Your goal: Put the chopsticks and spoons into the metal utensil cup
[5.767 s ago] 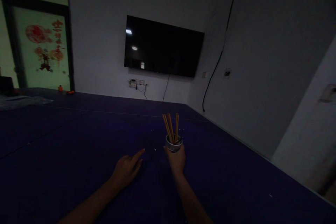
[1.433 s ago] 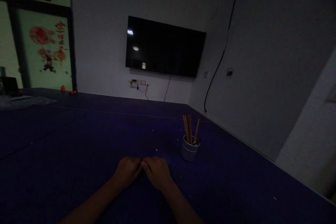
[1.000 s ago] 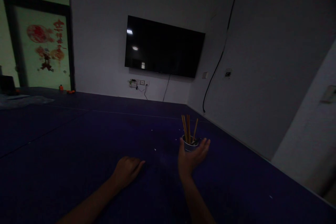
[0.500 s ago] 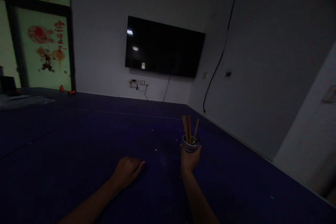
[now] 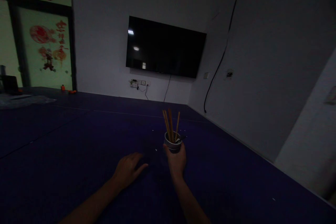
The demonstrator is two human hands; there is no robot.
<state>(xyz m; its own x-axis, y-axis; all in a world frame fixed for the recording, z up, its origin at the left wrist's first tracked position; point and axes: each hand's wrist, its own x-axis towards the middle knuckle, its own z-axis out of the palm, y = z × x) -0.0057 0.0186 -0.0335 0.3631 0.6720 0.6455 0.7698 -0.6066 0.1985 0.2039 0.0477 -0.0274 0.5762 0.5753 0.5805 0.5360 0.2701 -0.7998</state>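
Note:
A small grey cup point(image 5: 173, 146) is gripped from the near side by my right hand point(image 5: 176, 159), with fingers wrapped around it. Several thin wooden sticks point(image 5: 170, 127), like chopsticks, stand in the cup and lean to different sides. A dark object with a pale part point(image 5: 180, 139) also pokes out over the cup's right rim; its kind I cannot make out. To the left, my left hand point(image 5: 128, 169) rests low over the dark blue tabletop point(image 5: 86, 161), thumb apart from the fingers, holding nothing. Whether the cup touches the table is hard to tell.
Small white scraps point(image 5: 156, 149) lie scattered on the table. At the far left are clear plastic wrap point(image 5: 23, 101), a dark box point(image 5: 9, 84) and orange items point(image 5: 72, 92). A black cable point(image 5: 219, 63) hangs down the right wall, and a television point(image 5: 165, 47) is on the back wall.
My right hand has moved left with the cup and its sticks, closer to my left hand. The fingers and thumb of my left hand have spread apart.

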